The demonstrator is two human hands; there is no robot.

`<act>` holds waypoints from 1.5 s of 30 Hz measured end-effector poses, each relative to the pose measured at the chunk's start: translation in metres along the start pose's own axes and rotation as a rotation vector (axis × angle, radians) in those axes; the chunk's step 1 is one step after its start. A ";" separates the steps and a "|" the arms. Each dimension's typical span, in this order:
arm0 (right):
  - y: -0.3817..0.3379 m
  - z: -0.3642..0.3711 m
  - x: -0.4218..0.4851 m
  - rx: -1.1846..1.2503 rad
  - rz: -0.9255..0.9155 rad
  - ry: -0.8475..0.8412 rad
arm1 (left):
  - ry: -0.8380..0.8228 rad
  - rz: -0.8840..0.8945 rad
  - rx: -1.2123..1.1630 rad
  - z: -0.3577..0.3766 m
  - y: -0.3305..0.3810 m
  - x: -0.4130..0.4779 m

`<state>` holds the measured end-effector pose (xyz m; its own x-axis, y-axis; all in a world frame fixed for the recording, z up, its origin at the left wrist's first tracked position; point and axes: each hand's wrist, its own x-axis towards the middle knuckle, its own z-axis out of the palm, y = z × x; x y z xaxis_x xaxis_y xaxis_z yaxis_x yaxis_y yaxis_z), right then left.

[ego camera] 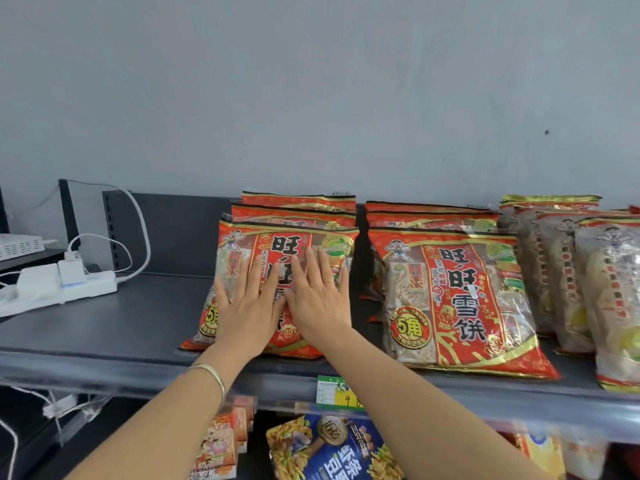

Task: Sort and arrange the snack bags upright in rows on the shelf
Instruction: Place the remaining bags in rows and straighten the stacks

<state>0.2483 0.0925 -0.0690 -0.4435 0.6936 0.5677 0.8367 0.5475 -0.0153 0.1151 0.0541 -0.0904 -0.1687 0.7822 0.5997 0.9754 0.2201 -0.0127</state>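
Both the left hand [247,306] and right hand [317,299] press flat, fingers straight, on the front red bag [242,258]; push evenly so it stands square behind the shelf's front edge [138,372].

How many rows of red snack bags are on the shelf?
2. Left row: touched by the left hand and right hand. Right row: beside it. Rear bags may be hidden.

Small retail shop: dark metal shelf [104,327] stocked with rowed snack bags [460,306], price tag [337,393] clipped on its front edge.
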 end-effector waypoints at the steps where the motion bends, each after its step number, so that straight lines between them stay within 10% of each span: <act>1: 0.004 0.001 -0.007 -0.024 -0.024 -0.013 | -0.003 0.000 -0.008 0.000 0.001 0.002; 11: 0.020 -0.013 -0.007 -0.056 -0.053 -0.253 | 0.045 -0.016 -0.080 -0.013 0.016 0.009; 20: 0.100 -0.074 -0.051 -0.100 0.059 0.110 | 0.183 0.339 -0.479 -0.054 0.124 0.025; 31: 0.291 -0.139 -0.168 -0.204 0.473 0.135 | 0.081 0.648 -0.851 -0.060 0.335 0.003; 45: 0.460 -0.158 -0.215 0.362 0.827 0.162 | -0.070 0.085 -1.196 -0.037 0.510 -0.022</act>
<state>0.7793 0.1216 -0.0679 0.3257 0.8706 0.3689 0.7036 0.0375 -0.7096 0.6216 0.1273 -0.0802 -0.0684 0.8063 0.5875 0.4914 -0.4853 0.7232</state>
